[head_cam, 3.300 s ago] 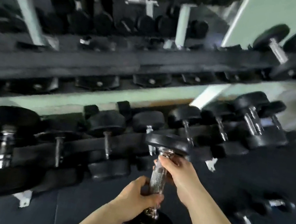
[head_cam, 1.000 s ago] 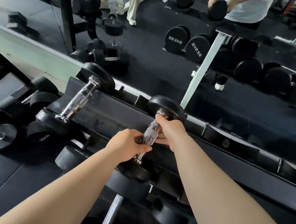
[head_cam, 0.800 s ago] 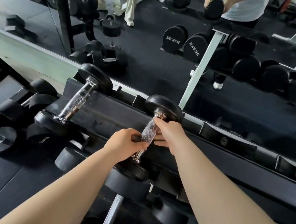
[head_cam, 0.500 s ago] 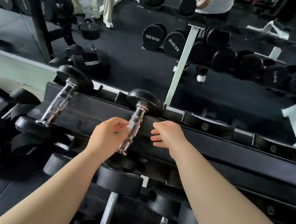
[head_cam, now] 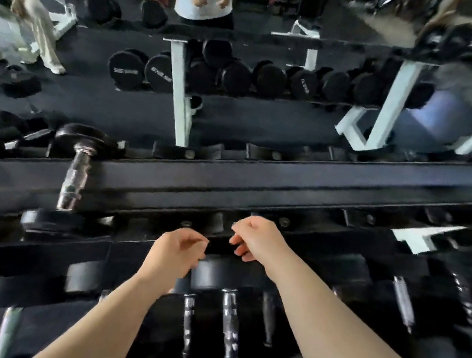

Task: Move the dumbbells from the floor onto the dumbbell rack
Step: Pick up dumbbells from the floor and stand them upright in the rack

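Now both hands, left hand [head_cam: 175, 249] and right hand [head_cam: 257, 239], have released the dumbbell [head_cam: 74, 175], fingers loosely curled, empty.

Dumbbell released, hands drawn back

The left hand [head_cam: 175, 251] and right hand [head_cam: 256, 239] have let go of the dumbbell [head_cam: 74, 175], apparently resting racked at left after the view shifted.

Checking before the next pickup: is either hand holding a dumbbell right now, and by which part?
Nothing is held. The left hand and right hand hang loosely curled and empty before the black metal rack rail; the black-headed, chrome-handled dumbbell rests there untouched.
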Tool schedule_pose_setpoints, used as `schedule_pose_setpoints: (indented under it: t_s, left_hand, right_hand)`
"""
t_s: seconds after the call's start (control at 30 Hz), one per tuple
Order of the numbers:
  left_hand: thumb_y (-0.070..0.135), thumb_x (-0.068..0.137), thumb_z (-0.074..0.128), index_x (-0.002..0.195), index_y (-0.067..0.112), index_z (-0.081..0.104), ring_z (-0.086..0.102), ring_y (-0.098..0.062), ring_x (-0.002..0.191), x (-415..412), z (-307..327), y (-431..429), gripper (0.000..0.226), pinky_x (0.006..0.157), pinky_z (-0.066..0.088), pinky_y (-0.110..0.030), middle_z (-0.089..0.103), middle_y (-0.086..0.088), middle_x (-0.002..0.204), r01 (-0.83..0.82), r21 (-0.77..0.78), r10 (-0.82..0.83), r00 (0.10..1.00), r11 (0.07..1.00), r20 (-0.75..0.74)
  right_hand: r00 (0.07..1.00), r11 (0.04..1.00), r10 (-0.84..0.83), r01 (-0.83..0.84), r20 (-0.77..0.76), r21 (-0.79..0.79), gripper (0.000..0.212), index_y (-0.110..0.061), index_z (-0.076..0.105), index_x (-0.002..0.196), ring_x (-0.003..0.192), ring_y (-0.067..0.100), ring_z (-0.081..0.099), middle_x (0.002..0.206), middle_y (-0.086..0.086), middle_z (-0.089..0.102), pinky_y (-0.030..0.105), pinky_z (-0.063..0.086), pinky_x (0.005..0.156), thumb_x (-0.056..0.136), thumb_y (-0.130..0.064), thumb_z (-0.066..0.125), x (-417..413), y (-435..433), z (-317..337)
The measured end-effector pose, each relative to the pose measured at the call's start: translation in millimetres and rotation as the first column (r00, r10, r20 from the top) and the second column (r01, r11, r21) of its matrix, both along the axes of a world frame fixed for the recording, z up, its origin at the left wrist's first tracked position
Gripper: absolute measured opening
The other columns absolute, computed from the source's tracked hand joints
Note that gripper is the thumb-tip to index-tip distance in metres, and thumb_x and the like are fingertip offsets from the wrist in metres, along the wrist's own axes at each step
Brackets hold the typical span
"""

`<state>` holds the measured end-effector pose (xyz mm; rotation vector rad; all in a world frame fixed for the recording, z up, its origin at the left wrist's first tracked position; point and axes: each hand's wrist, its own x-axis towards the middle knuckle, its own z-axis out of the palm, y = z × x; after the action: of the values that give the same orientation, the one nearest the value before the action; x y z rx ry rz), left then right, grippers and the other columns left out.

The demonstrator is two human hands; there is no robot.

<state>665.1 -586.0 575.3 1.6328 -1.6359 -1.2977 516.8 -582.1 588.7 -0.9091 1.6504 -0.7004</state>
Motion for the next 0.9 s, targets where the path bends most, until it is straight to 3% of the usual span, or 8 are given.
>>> schedule_pose_setpoints:
  t_s: [0.13,0.2,0.3,0.4,0.53,0.63,0.77,0.9]
  left_hand:
    - [0.011,0.085,0.053,0.071,0.02,0.061,0.049,0.002,0.034,-116.5,-22.3,88.8,0.019,0.039,0.036,-0.007,0.054,0.006,0.054,0.225,0.084,-0.227,0.974,0.971,0.016]
    - [0.006,0.086,0.052,0.073,0.013,0.064,0.047,0.001,0.032,-185.1,-38.2,145.6,0.019,0.046,0.041,-0.013,0.053,0.003,0.053,0.354,0.148,-0.353,0.935,0.924,-0.028]
    - [0.011,0.087,0.052,0.063,0.025,0.058,0.051,-0.001,0.046,-281.6,-61.9,232.4,0.029,0.055,0.043,-0.018,0.056,0.003,0.057,0.521,0.219,-0.524,0.851,0.825,-0.048]
    - [0.014,0.087,0.051,0.064,0.022,0.055,0.051,-0.007,0.054,-354.9,-82.4,311.8,0.025,0.045,0.039,-0.006,0.056,0.004,0.06,0.628,0.326,-0.645,0.761,0.707,-0.066]
    - [0.014,0.087,0.049,0.066,0.022,0.055,0.053,-0.006,0.055,-421.0,-115.0,381.5,0.024,0.043,0.039,-0.003,0.056,0.004,0.063,0.649,0.439,-0.716,0.698,0.621,-0.02]
    - [0.012,0.087,0.046,0.075,0.022,0.057,0.053,-0.008,0.055,-468.7,-145.2,411.2,0.02,0.045,0.04,-0.01,0.057,0.004,0.066,0.622,0.52,-0.738,0.674,0.586,0.026]
    - [0.008,0.088,0.045,0.092,0.009,0.06,0.05,-0.011,0.048,-547.9,-179.9,432.3,0.015,0.037,0.037,-0.008,0.057,-0.001,0.063,0.578,0.553,-0.72,0.691,0.6,0.058]
    - [0.008,0.088,0.044,0.094,0.008,0.06,0.051,-0.012,0.052,-654.5,-224.4,443.4,0.017,0.047,0.038,-0.017,0.058,-0.001,0.065,0.576,0.548,-0.73,0.676,0.606,0.098]
  right_hand:
    - [0.98,0.978,-0.199,0.2,-0.015,0.061,0.017,-0.019,0.054,0.074,0.051,0.01,0.05,0.067,-0.003,0.058,0.019,0.041,0.047,0.091,-0.018,0.047,-126.4,137.9,-18.3]
    - [0.934,0.927,-0.358,0.357,-0.009,0.119,0.016,-0.016,0.054,0.076,0.044,0.007,0.05,0.065,-0.002,0.058,0.016,0.039,0.041,0.091,-0.016,0.048,-193.7,225.0,-33.0]
    - [0.794,0.771,-0.607,0.594,-0.015,0.229,0.019,-0.016,0.053,0.072,0.042,0.011,0.049,0.063,0.001,0.056,0.018,0.037,0.039,0.09,-0.012,0.049,-273.8,354.0,-57.0]
    - [0.624,0.576,-0.779,0.751,-0.061,0.323,0.016,-0.015,0.054,0.074,0.046,0.014,0.047,0.063,0.002,0.056,0.019,0.038,0.041,0.089,-0.012,0.049,-326.3,463.5,-76.7]
    - [0.443,0.386,-0.894,0.836,-0.064,0.389,0.015,-0.016,0.055,0.076,0.045,0.014,0.047,0.064,0.003,0.058,0.021,0.04,0.043,0.089,-0.012,0.05,-378.5,558.5,-105.2]
    - [0.352,0.318,-0.936,0.863,-0.016,0.393,0.017,-0.017,0.054,0.077,0.048,0.014,0.047,0.067,0.003,0.058,0.022,0.04,0.045,0.091,-0.01,0.047,-421.0,599.0,-127.3]
    - [0.336,0.301,-0.942,0.865,-0.019,0.402,0.019,-0.02,0.053,0.082,0.054,0.014,0.048,0.071,0.002,0.058,0.022,0.042,0.05,0.092,-0.007,0.044,-489.7,630.6,-156.2]
    - [0.341,0.29,-0.938,0.866,-0.058,0.408,0.025,-0.017,0.053,0.082,0.051,0.016,0.044,0.066,0.004,0.054,0.019,0.037,0.045,0.088,0.003,0.039,-587.2,650.8,-199.3]
